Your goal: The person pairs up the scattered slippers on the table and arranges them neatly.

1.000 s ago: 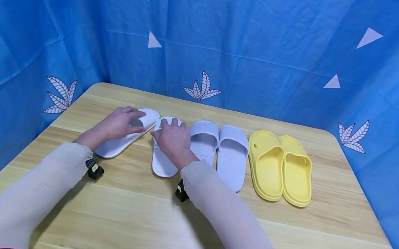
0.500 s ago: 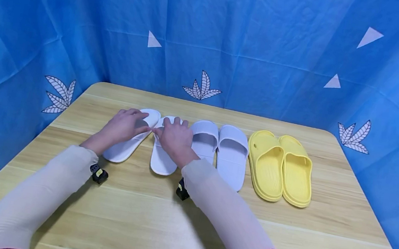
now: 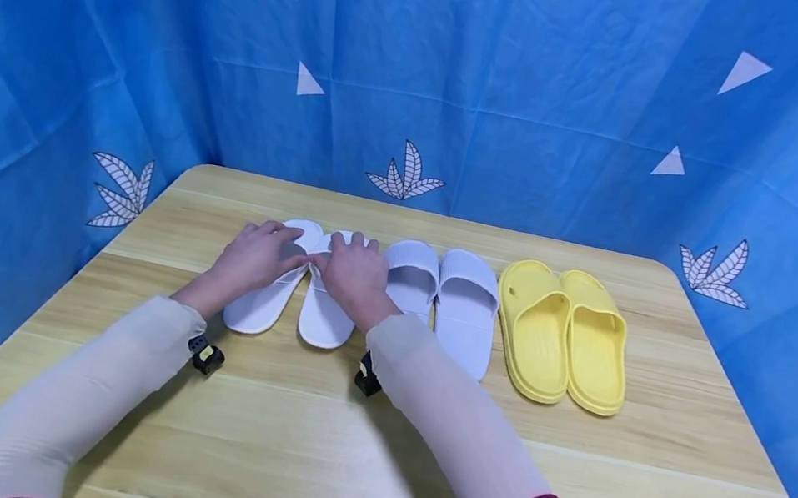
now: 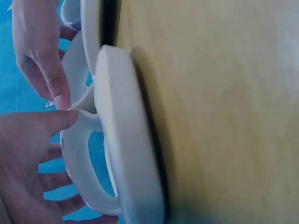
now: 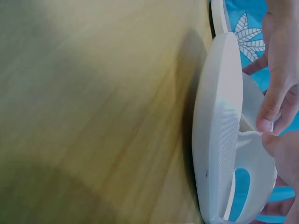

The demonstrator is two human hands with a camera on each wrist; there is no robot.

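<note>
In the head view, my left hand [image 3: 255, 262] spans the strap of the left white slide slipper [image 3: 257, 310], thumb on its inner side and fingers over the far side. My right hand [image 3: 356, 275] grips the strap of the matching right white slipper [image 3: 323, 323] likewise. Their toe ends lie close together while the heels spread apart. In the left wrist view, the left thumb presses the left slipper's strap [image 4: 77, 154], and the two thumb tips meet. The right wrist view shows the right slipper's strap [image 5: 259, 163] between thumb and fingers. The hands partly hide both straps.
Right beside the right hand lies a pair of pale lavender slippers [image 3: 465, 325]. Farther right stands a pair of yellow slippers [image 3: 541, 343]. All rest on a wooden table [image 3: 311, 456], with a blue curtain [image 3: 544, 66] behind and at both sides.
My left hand has moved right with the left white slipper, which has turned more upright and come closer to its mate. The right white slipper has shifted slightly, its heel angling right.
</note>
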